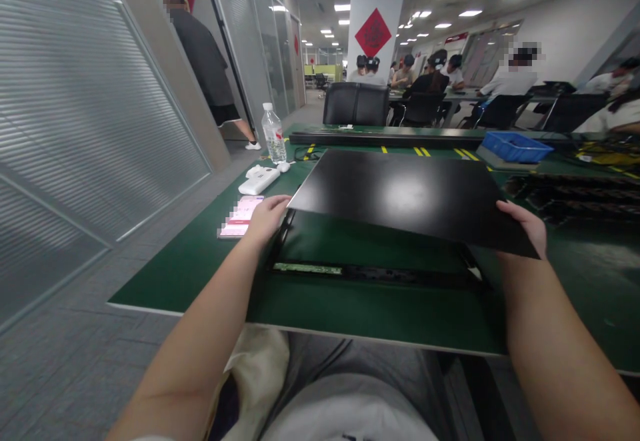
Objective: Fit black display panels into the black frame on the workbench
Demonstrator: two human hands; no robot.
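Observation:
A thin, glossy black panel (400, 191) is held up above the table, tilted, with a bright reflection in its middle. At its left edge, my left hand (269, 220) is closed on it; the fingertips are partly hidden. My right hand (527, 226) grips the right edge, thumb on top and the other fingers under the panel, out of sight. Below the panel lies a black rectangular frame (400, 277) on the green table, with a pale green strip (307, 268) along its near side. The far part of the frame is covered by the panel.
Left on the green table (165, 281) are a lit phone (243, 216), a white device (259, 180) and a water bottle (273, 136). A blue bin (516, 147) and dark stacked parts (575, 198) are at right. A long black bar (390, 139) lies behind. People sit farther back; one walks at left.

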